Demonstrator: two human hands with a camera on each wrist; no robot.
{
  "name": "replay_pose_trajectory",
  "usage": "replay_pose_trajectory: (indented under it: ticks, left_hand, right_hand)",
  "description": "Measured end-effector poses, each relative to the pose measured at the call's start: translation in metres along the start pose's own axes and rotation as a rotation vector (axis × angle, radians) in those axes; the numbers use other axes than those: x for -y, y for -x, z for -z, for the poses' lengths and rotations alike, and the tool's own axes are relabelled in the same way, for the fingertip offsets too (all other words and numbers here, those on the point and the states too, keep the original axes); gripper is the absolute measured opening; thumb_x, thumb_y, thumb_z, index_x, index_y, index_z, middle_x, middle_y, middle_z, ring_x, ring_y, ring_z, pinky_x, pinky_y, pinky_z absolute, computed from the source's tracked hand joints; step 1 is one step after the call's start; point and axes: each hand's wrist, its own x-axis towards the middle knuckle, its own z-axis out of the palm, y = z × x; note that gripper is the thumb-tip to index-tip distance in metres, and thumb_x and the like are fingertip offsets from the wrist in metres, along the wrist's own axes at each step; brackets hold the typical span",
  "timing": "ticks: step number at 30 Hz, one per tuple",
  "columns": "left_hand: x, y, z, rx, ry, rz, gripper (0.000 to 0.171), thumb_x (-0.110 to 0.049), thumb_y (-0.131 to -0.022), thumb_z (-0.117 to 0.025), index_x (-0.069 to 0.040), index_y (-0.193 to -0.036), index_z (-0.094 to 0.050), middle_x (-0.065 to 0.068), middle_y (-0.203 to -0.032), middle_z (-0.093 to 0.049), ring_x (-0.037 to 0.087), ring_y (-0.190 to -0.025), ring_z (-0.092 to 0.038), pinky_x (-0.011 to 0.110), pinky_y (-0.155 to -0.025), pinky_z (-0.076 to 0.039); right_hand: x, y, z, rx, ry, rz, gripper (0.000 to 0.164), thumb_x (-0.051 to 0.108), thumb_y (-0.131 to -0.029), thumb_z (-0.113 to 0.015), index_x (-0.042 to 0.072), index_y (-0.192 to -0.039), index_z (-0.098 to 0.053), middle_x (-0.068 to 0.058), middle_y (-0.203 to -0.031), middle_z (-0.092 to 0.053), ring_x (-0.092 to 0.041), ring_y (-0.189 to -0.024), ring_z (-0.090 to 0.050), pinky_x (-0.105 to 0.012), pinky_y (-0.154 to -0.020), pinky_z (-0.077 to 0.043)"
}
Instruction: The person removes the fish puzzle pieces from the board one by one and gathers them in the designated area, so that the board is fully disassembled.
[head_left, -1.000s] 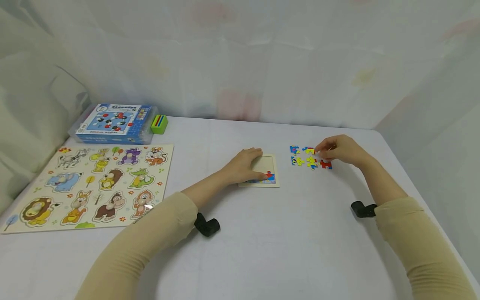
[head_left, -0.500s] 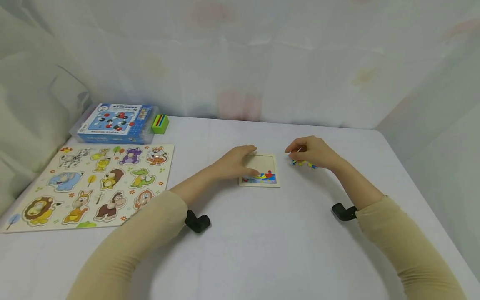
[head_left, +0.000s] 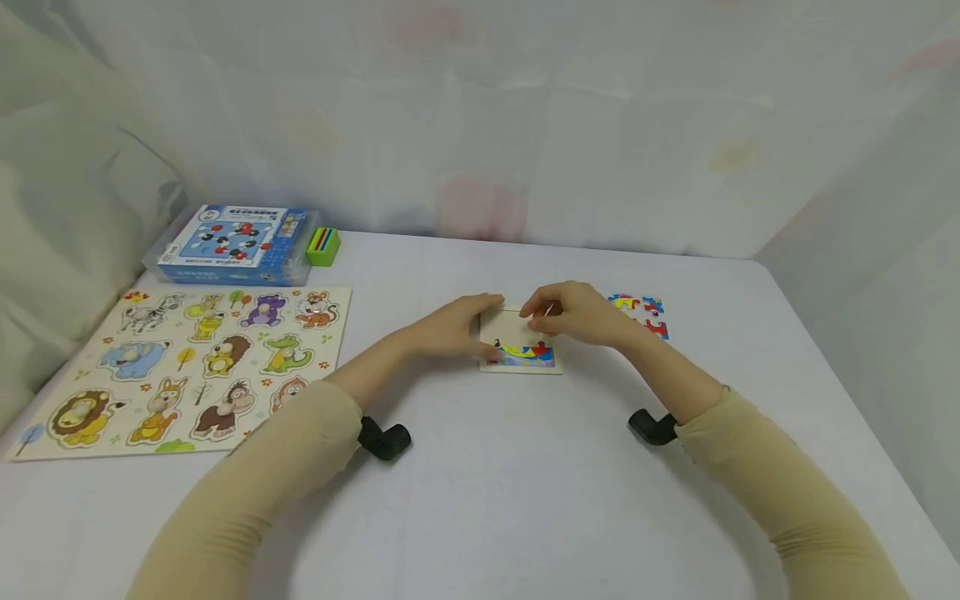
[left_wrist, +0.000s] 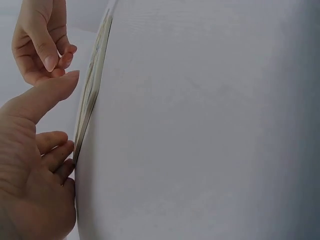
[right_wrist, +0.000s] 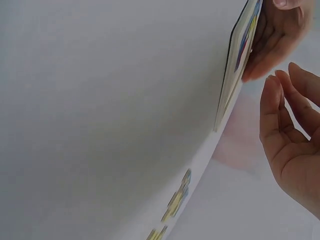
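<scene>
A small wooden puzzle tray (head_left: 512, 327) lies on the table. A colourful picture with blue, yellow and red parts fills its front portion. My left hand (head_left: 450, 329) rests at the tray's left side, its thumb near the front left corner and its fingers at the back edge. My right hand (head_left: 581, 315) is over the tray's right part, thumb and fingertips close together. No piece shows plainly between those fingertips in the right wrist view, where the right hand (right_wrist: 295, 135) appears. Loose puzzle pieces (head_left: 652, 306) lie right of the tray, some hidden behind the right hand.
A large animal puzzle board (head_left: 251, 371) lies at the left. Behind it are a blue molecule-model box (head_left: 225, 246) and a small green block (head_left: 323, 247) with coloured stripes. White cloth hangs behind the table.
My right hand has moved left from the loose pieces to above the tray. My left hand has shifted slightly left, uncovering more of the picture.
</scene>
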Motion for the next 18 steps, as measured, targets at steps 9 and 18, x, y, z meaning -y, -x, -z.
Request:
replay_pose_trajectory:
  ticks: [9, 18]
  left_hand:
    - [0.005, 0.004, 0.001, 0.012, 0.030, -0.057, 0.093, -0.031, -0.077, -0.081, -0.004, -0.152, -0.035, 0.010, -0.159, -0.039, 0.027, -0.151, -0.030, 0.044, -0.126, -0.023]
    - [0.004, 0.005, 0.003, 0.042, 0.057, -0.083, 0.096, -0.028, -0.073, -0.086, -0.005, -0.152, -0.036, 0.009, -0.159, -0.038, 0.028, -0.153, -0.025, 0.046, -0.128, -0.019]
  right_hand:
    - [0.014, -0.008, -0.015, 0.044, -0.001, 0.028, 0.021, 0.020, -0.094, -0.065, 0.014, -0.113, -0.069, -0.001, -0.099, -0.069, -0.016, -0.080, -0.062, -0.025, -0.074, -0.051]
    - [0.014, -0.013, -0.026, 0.087, 0.035, 0.098, 0.025, 0.016, -0.088, -0.070, 0.009, -0.112, -0.066, -0.002, -0.090, -0.064, -0.013, -0.079, -0.062, -0.024, -0.074, -0.051]
